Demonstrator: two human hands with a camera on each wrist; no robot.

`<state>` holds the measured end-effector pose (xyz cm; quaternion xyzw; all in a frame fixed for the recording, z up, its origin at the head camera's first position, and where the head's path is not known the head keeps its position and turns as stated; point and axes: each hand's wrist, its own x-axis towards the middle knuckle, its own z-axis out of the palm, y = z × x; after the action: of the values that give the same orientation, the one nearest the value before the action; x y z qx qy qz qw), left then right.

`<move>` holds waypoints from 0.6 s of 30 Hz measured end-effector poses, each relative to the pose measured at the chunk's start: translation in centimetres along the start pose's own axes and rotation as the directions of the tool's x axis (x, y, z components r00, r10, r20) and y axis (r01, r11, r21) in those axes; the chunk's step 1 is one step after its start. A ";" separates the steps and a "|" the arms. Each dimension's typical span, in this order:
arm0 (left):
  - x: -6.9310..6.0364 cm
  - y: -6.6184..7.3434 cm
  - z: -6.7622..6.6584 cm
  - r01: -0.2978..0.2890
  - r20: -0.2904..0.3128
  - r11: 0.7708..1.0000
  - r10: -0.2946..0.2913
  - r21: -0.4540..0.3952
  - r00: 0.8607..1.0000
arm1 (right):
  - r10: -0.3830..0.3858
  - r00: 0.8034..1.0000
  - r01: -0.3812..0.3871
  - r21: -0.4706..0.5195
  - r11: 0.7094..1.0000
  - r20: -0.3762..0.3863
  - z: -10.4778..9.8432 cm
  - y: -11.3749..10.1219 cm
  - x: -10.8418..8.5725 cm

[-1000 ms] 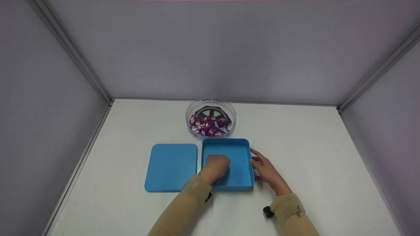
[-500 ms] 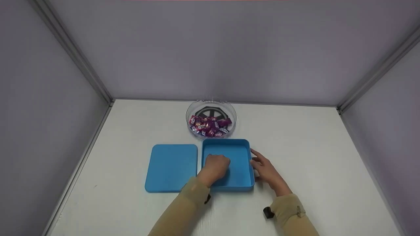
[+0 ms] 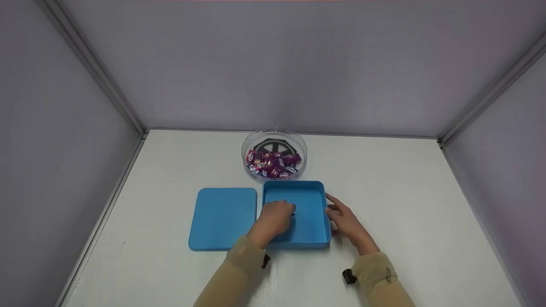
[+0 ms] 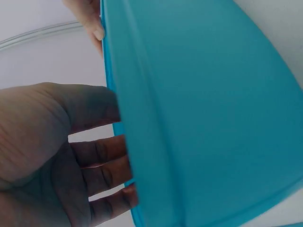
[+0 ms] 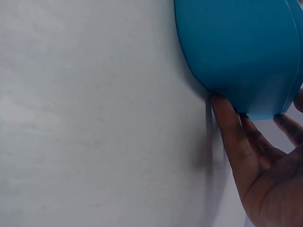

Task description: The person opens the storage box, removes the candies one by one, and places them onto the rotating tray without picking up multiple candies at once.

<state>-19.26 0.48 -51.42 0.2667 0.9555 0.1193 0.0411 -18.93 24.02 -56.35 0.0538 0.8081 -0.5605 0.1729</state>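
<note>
A blue rectangular box (image 3: 309, 217) stands uncovered on the white tabletop. My left hand (image 3: 273, 219) reaches over its near left part, fingers pointing down inside. In the left wrist view, the left hand's fingers (image 4: 106, 177) pass behind the box's rim, so their tips are hidden, and anything between them cannot be seen. My right hand (image 3: 347, 221) is at the box's right side; in the right wrist view, its spread, fairly straight fingers (image 5: 229, 123) touch the outer wall. A matching flat blue lid (image 3: 224, 217) lies left of the box.
Behind the box stands a clear round dish (image 3: 303, 149) containing several candies (image 3: 273, 164) in purple and red wrappers. Pale panels (image 3: 298, 64) enclose the white tabletop (image 3: 405, 192) at the back and both sides.
My left hand has shifted slightly left and toward me within the box. The right hand, box, lid and dish have stayed where they were.
</note>
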 end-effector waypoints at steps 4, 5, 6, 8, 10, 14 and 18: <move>-0.4 -0.7 0.0 -0.007 -0.041 0.998 0.005 -0.067 0.999 | 0.003 1.000 -0.003 -0.006 1.000 0.003 0.0 0.0 0.0; -0.5 -0.9 0.0 -0.016 -0.069 0.997 0.011 -0.082 0.998 | 0.004 1.000 -0.004 -0.006 1.000 0.003 0.0 0.0 0.0; -0.6 -1.2 0.1 -0.029 -0.107 0.995 0.019 -0.094 0.994 | 0.005 1.000 -0.005 -0.006 1.000 0.003 0.0 0.0 0.0; -0.8 -1.6 0.2 -0.050 -0.187 0.992 0.029 -0.114 0.982 | 0.002 1.000 -0.002 0.003 1.000 0.006 -0.1 0.0 0.0; -1.0 -2.0 0.1 -0.056 -0.255 0.987 0.015 -0.152 0.967 | -0.006 1.000 0.006 0.009 1.000 0.010 -0.1 0.1 0.0; -1.0 -2.7 -0.2 -0.043 -0.338 0.966 -0.048 -0.255 0.940 | -0.017 1.000 0.017 0.009 1.000 0.012 -0.2 0.3 0.1; -1.0 -3.6 -0.6 -0.042 -0.394 0.936 -0.106 -0.350 0.913 | -0.015 1.000 0.015 -0.005 1.000 0.007 -0.1 0.2 0.1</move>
<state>-20.34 -3.16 -51.76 0.2083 0.9106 0.3397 -0.1097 -18.96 24.22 -56.49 0.0453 0.8092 -0.5601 0.1716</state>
